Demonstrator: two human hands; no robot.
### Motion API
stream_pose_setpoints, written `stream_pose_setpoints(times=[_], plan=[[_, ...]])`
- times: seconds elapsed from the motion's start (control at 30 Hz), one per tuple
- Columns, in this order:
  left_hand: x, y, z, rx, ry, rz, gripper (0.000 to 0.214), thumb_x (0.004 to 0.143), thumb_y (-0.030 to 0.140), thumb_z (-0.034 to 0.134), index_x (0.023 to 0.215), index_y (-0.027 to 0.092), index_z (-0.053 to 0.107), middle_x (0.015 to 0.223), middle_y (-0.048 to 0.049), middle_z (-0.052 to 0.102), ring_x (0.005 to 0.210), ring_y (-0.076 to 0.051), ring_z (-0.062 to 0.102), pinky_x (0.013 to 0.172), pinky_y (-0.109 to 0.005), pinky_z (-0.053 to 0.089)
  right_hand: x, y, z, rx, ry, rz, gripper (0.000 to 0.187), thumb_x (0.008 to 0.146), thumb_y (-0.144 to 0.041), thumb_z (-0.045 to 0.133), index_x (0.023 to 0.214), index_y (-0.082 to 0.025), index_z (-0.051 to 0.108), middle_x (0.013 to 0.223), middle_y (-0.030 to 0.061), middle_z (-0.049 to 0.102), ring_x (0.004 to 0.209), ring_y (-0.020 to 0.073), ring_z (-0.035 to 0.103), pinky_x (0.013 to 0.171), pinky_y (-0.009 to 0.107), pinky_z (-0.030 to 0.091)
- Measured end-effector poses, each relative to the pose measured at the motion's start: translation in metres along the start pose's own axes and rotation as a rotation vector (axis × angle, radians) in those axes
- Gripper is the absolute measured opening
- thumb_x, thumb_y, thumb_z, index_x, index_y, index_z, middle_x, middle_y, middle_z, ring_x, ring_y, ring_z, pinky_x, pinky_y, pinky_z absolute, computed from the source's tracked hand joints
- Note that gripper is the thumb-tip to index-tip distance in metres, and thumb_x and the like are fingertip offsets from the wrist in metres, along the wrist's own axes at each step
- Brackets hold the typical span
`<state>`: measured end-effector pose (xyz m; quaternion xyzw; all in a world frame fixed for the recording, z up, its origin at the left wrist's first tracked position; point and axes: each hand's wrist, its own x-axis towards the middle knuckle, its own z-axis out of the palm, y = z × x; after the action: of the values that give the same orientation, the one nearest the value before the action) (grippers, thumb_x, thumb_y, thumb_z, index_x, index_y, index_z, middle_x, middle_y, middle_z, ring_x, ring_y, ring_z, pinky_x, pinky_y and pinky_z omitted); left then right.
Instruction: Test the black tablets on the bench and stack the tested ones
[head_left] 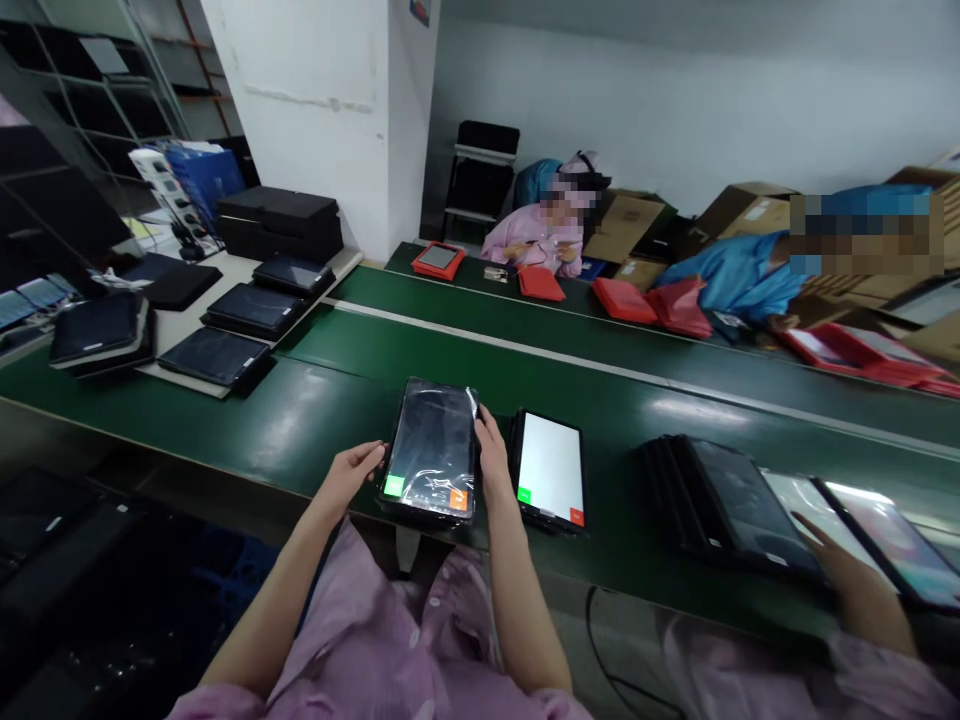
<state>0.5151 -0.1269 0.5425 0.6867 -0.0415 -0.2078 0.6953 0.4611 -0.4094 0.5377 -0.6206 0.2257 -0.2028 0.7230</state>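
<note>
The green surface (315, 425) is carrying a film-covered tablet (433, 440), which is lying between two hands: the right hand (493, 452) is holding its right edge, the left hand (352, 478) is curling narrowly at its left edge, its grip unclear.

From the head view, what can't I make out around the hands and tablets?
All in the head view:
- Underside of the glossy tablet: hidden by its own front.
- How far the left hand and right hand reach beneath it: hidden by tablet and hands.
- Lettering on its green square and orange square: too small.
- Far-right tablet: cut off by the right edge.
</note>
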Motion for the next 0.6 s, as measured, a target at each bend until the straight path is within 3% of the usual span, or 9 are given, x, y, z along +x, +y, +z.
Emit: stream_pose_setpoints(times=[0.13, 0.27, 0.37, 0.47, 0.53, 0.6], plan=[[0.006, 0.019, 0.021, 0.070, 0.006, 0.020, 0.073, 0.065, 0.065, 0.092, 0.116, 0.013, 0.081, 0.104, -0.0134, 0.083, 0.093, -0.028, 0.077, 0.083, -0.040, 0.063, -0.031, 0.004, -0.011, 0.113, -0.066, 0.063, 0.066, 0.093, -0.057, 0.070, 0.152, -0.030, 0.062, 0.155, 0.0012, 0.063, 0.142, 0.0313, 0.061, 0.121, 0.051, 0.051], [0.003, 0.028, 0.052, 0.170, -0.068, 0.118, 0.066, 0.068, 0.064, 0.090, 0.112, 0.015, 0.081, 0.106, -0.0129, 0.083, 0.101, -0.031, 0.078, 0.096, -0.046, 0.064, -0.037, 0.001, -0.036, 0.152, -0.047, 0.061, 0.071, 0.087, -0.054, 0.074, 0.152, -0.027, 0.061, 0.146, 0.0040, 0.070, 0.130, 0.0355, 0.070, 0.112, 0.055, 0.058], [-0.003, 0.031, 0.083, 0.212, -0.165, 0.160, 0.063, 0.075, 0.062, 0.085, 0.117, 0.016, 0.080, 0.107, -0.0117, 0.083, 0.100, -0.030, 0.078, 0.094, -0.044, 0.065, -0.037, -0.004, -0.075, 0.094, 0.032, 0.063, 0.079, 0.086, -0.057, 0.075, 0.155, -0.027, 0.055, 0.142, 0.0062, 0.073, 0.124, 0.0372, 0.073, 0.103, 0.055, 0.062], [-0.004, 0.039, 0.111, 0.325, -0.336, 0.213, 0.057, 0.081, 0.059, 0.082, 0.120, 0.018, 0.081, 0.109, -0.0111, 0.083, 0.092, -0.028, 0.078, 0.086, -0.040, 0.066, -0.034, -0.014, -0.126, 0.098, 0.069, 0.108, 0.085, 0.083, -0.057, 0.079, 0.157, -0.026, 0.052, 0.134, 0.0079, 0.077, 0.113, 0.0367, 0.078, 0.091, 0.052, 0.066], [0.009, 0.049, 0.125, 0.490, -0.440, 0.293, 0.055, 0.086, 0.059, 0.078, 0.125, 0.020, 0.080, 0.112, -0.0096, 0.083, 0.082, -0.025, 0.077, 0.080, -0.037, 0.065, -0.028, -0.023, -0.160, 0.127, 0.130, 0.111, 0.086, 0.077, -0.054, 0.084, 0.153, -0.025, 0.055, 0.131, 0.0082, 0.078, 0.106, 0.0352, 0.079, 0.087, 0.049, 0.066], [0.036, 0.060, 0.134, 0.671, -0.447, 0.422, 0.055, 0.091, 0.058, 0.072, 0.131, 0.020, 0.077, 0.122, -0.0098, 0.080, 0.087, -0.025, 0.076, 0.084, -0.037, 0.063, -0.020, -0.031, -0.191, 0.127, 0.223, 0.096, 0.087, 0.071, -0.049, 0.088, 0.150, -0.024, 0.059, 0.128, 0.0088, 0.079, 0.100, 0.0333, 0.079, 0.084, 0.046, 0.065]])
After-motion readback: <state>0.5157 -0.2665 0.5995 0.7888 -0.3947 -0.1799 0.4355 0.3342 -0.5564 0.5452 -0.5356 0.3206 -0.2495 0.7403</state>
